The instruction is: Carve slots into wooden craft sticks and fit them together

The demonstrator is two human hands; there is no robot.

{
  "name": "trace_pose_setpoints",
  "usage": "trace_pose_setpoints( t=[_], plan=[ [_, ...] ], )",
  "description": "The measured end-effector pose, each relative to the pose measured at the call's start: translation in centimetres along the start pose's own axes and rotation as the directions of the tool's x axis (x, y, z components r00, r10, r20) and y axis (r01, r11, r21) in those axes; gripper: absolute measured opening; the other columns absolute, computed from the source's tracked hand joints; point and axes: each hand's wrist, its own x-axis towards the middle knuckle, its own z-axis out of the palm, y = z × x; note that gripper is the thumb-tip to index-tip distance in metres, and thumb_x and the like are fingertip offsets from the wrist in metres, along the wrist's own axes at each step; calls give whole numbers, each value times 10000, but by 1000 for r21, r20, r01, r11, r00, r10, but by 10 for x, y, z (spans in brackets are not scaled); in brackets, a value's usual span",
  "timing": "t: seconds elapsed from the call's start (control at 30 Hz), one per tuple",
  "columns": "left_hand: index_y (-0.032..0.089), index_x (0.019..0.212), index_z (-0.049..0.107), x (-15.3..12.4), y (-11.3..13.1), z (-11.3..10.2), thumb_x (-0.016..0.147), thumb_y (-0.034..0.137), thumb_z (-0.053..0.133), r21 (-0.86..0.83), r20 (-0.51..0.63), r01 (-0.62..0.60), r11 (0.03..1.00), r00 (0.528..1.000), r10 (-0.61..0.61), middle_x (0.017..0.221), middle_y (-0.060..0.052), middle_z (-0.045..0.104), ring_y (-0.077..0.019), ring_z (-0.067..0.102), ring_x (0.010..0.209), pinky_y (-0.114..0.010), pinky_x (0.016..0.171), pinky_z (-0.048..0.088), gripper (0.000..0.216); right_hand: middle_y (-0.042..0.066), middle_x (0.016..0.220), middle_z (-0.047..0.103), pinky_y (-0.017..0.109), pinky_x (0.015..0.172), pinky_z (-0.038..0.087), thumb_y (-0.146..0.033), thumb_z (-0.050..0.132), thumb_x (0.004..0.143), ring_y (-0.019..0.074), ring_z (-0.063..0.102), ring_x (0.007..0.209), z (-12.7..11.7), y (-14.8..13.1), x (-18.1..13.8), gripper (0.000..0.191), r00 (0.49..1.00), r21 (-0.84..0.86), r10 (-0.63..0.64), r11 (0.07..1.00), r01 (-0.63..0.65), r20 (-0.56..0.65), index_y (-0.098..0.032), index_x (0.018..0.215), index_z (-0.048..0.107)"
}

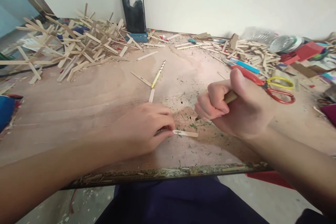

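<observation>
My left hand (143, 127) presses a thin wooden stick (186, 133) flat on the wooden board (78, 112), fingertips pinched on its left end. My right hand (236, 106) is closed in a fist round a wooden-handled tool (231, 97) whose tip points down at the board just right of the stick. Green and wood shavings lie scattered around the stick.
A big heap of wooden sticks (70, 45) fills the back left; another heap (249, 54) lies back right. Scissors with red and yellow handles (278, 89) lie right of my right hand. A striped pencil (158, 74) and loose sticks sit mid-board. A black panel (132, 1) leans on the wall.
</observation>
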Motion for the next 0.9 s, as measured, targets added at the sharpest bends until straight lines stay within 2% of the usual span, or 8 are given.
trace_pose_setpoints(
  t=[0.17, 0.3, 0.4, 0.5, 0.67, 0.9],
  plan=[
    [247, 1007, 838, 1, 2, -1, 1095, 308, 649, -3, -5, 23, 1000, 1000, -23, 980, -1, 789, -179, 684, 897, -343, 867, 459, 218, -34, 510, 319, 328, 541, 271, -748, 598, 1100, 115, 278, 489, 1, 2, 1, 773, 1000, -15, -1, 1000, 1, 29, -222, 561, 427],
    [240, 942, 823, 2, 4, -5, 1074, 246, 623, -21, -12, 30, 999, 999, -30, 977, 3, 777, -162, 683, 873, -321, 828, 457, 240, -41, 508, 313, 312, 517, 285, -767, 573, 1101, 104, 270, 469, 2, 3, 4, 794, 1000, 8, 8, 1000, -8, 13, -213, 558, 401],
    [234, 940, 809, 3, 4, -9, 1062, 239, 630, -40, 13, 83, 996, 997, -82, 993, 6, 797, -160, 701, 877, -310, 817, 466, 217, -38, 508, 312, 308, 523, 304, -755, 578, 1102, 102, 273, 471, 2, 3, 5, 795, 1000, 22, 10, 1000, -10, 7, -209, 554, 398],
    [246, 1039, 844, 5, 3, -13, 1089, 251, 613, -41, 54, 133, 990, 990, -131, 1047, 2, 826, -164, 728, 897, -311, 864, 493, 236, -37, 515, 310, 302, 533, 306, -742, 622, 1085, 100, 271, 478, 1, 3, 5, 789, 1000, 52, 14, 999, -16, 26, -202, 556, 393],
    [250, 1075, 874, 7, 0, -13, 1113, 281, 596, 3, 19, 176, 984, 984, -176, 1067, -23, 806, -186, 723, 926, -335, 861, 476, 282, -32, 520, 295, 308, 558, 311, -693, 665, 1068, 104, 270, 498, 0, -1, 3, 764, 999, 37, 19, 999, -17, -50, -206, 541, 403],
    [249, 1032, 880, 13, 3, -16, 1097, 253, 643, 45, 44, 180, 983, 982, -182, 1047, -10, 810, -174, 741, 917, -317, 864, 504, 247, -18, 523, 291, 325, 524, 282, -591, 550, 1127, 114, 265, 485, -2, -17, 8, 688, 996, 41, -63, 997, 66, -62, -217, 557, 456]
  ],
)
